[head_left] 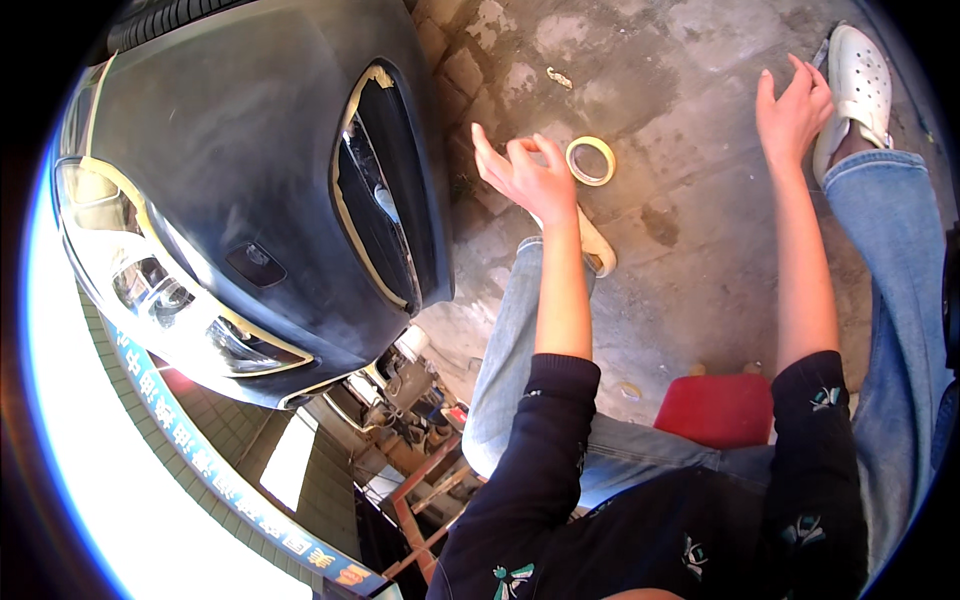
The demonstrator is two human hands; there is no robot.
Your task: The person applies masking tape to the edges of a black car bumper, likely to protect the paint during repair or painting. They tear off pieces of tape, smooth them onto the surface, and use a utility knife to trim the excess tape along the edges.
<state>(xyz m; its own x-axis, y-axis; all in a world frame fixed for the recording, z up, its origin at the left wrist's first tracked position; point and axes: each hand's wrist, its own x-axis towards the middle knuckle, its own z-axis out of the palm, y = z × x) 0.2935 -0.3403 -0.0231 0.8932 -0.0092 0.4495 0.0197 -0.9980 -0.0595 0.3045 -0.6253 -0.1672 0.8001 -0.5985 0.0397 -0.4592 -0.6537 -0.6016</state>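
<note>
My left hand [535, 185] hovers over the ground in front of a dark car bumper [230, 120]. One finger points outward, others bend, and nothing shows in its grasp. Just right of it lies a roll of masking tape [597, 181], flat on the ground. Beside my white clog [862, 80], my right hand [795, 115] is raised with thumb and fingers apart. A thin greyish sliver shows past its fingertips; whether the hand touches it I cannot tell. Yellowish tape edges the bumper's grille opening [385, 190] and the headlight [165, 290].
A red stool [715, 410] is below me, between my jeans-clad legs. My other shoe [597, 245] is beneath my left wrist. A crumpled scrap [560, 77] lies on the worn paving. Cluttered gear [400, 390] stands beyond the bumper's lower end; a tyre [175, 22] shows top left.
</note>
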